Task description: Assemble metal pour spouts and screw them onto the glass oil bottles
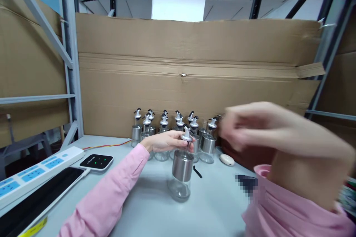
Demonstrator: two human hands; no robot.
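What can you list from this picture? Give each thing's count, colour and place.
Near dispenser bottle: one, glass and steel, table centre.
Back bottles: about a dozen, same kind, against the cardboard.
Cardboard sheet: one, brown, behind the table.
Power strip: one, white and blue, left.
Small black device: one, green lights, left.
White oval object: one, right of bottles.
Left hand: on near bottle's spout cap.
Right hand: blurred, raised, holds nothing visible.

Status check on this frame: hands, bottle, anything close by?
Left hand grips spout cap of clear glass bottle with steel band. Right hand raised, blurred, empty. Row of matching bottles behind.
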